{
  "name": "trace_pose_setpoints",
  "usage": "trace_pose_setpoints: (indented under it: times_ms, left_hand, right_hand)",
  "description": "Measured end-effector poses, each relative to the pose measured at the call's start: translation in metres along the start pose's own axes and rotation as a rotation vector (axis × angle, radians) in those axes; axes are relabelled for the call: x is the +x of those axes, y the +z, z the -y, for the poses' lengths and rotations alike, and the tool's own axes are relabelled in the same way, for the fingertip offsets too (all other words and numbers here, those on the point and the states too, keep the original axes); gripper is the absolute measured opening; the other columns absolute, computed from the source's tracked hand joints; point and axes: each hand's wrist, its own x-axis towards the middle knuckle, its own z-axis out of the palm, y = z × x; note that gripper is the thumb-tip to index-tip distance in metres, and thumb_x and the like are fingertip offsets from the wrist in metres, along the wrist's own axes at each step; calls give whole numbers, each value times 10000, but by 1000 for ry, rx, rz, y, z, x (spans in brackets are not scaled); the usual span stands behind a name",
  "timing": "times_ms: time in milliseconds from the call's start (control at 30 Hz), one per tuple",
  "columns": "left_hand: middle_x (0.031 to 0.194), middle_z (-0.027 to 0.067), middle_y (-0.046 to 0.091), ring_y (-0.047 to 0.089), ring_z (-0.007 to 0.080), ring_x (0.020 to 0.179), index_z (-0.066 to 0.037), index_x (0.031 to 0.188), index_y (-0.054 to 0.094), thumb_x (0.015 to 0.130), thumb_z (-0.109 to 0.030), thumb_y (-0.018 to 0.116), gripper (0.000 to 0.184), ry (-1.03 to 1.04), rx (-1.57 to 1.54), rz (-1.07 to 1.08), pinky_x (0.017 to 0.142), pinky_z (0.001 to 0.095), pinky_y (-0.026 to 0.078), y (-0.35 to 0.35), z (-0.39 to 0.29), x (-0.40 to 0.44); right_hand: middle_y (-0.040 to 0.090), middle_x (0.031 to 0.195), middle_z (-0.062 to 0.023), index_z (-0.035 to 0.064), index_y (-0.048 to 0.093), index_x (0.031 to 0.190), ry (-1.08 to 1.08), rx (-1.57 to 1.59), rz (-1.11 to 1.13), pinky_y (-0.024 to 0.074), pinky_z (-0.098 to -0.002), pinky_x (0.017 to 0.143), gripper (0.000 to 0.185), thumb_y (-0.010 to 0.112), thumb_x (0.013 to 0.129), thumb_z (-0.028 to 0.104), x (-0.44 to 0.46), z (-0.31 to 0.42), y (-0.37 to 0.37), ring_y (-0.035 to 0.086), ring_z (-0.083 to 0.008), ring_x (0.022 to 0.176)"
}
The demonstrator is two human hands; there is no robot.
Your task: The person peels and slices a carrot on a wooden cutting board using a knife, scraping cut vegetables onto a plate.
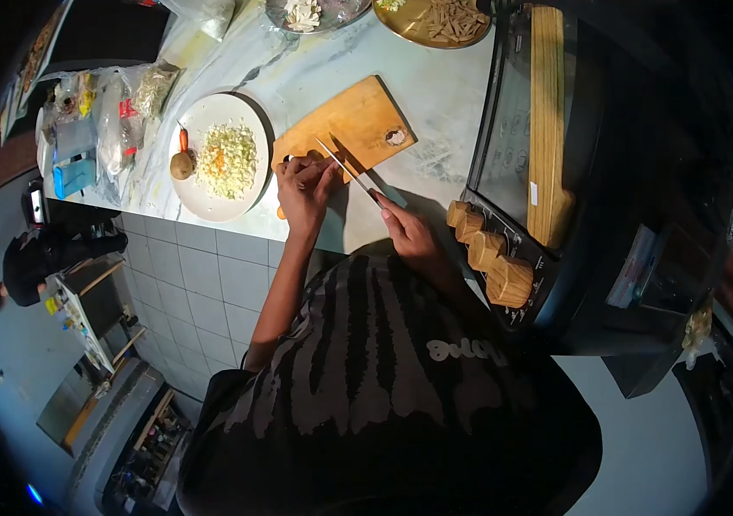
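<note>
A wooden cutting board lies at an angle on the marble-look counter. My left hand is over its near left part, fingers curled and pressed down; whatever lies under them is mostly hidden. In my right hand is the handle of a kitchen knife, its blade slanting up and left over the board beside my left fingers. Left of the board, a white plate bears chopped pale green and orange vegetable bits, a red chili and a brown round vegetable.
Right of the board stands a black stove with wooden knobs and a wooden plank on top. Metal plates of cut food are at the back. Plastic bags lie at left. Another person is farther left.
</note>
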Motion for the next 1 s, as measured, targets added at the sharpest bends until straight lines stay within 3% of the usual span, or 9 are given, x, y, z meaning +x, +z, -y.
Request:
trace_pose_setpoints:
  times_ms: [167,267,333,567,667,733,867,933,1000]
  left_hand:
    - [865,60,632,528,265,879,-59,863,765,786,-191,813,160,-11,12,14,787,361,449,1,-2,0]
    - [868,57,631,527,261,881,-64,866,769,789,-190,811,153,7,-9,-21,787,366,454,4,2,-3]
    - [875,48,631,527,251,882,-89,906,785,795,-183,805,147,30,24,3,791,359,458,2,1,-2]
    - [879,19,631,520,209,880,-161,1011,800,783,-196,815,231,22,-20,0,796,328,453,7,9,-4]
    - [865,16,630,513,201,879,-159,1013,798,782,-209,817,237,19,-20,11,797,324,449,6,7,-3]
    - [851,20,632,515,203,878,-145,1008,798,790,-216,810,230,-26,-26,29,791,323,447,6,5,-2]
    - [836,28,633,516,204,874,-135,1010,797,787,-212,811,236,22,1,18,784,320,445,3,0,1]
    - [829,39,637,524,208,866,-124,1010,795,785,-203,815,239,11,-22,35,780,323,446,1,1,1]
    - [825,45,638,527,211,857,-117,1005,795,787,-197,814,232,23,-23,36,778,328,449,0,3,-1]
  right_hand:
    - [631,1199,-249,40,539,1364,82,3,23,478,-326,889,371,456,1044,207,0,-5,2,621,-358,1156]
    - [628,1201,-250,46,541,1366,-35,-54,-57,479,-330,885,375,452,1045,220,-2,-14,7,634,-351,1137]
    - [655,1150,-238,42,592,1294,55,-68,-39,499,-388,907,349,468,1042,248,-1,-4,3,643,-371,1084]
    - [667,1038,-242,42,596,1287,225,29,101,503,-402,844,368,469,1043,286,7,-20,-12,650,-390,970]
    - [665,1030,-239,30,592,1279,443,-36,250,496,-416,836,366,479,1042,285,11,-11,-19,640,-403,941]
    - [670,1057,-232,23,607,1249,104,-87,100,504,-419,823,365,487,1040,298,7,-24,-12,646,-400,953]
    - [667,1084,-232,26,614,1236,249,-147,80,506,-432,828,361,488,1038,300,6,-33,0,643,-404,976]
    - [658,1132,-235,29,621,1231,-73,-223,-106,514,-452,799,361,468,1041,295,2,-37,12,648,-396,987]
    - [662,1067,-238,72,610,1273,-14,-230,-80,517,-468,769,351,472,1036,291,-1,-42,14,651,-405,947]
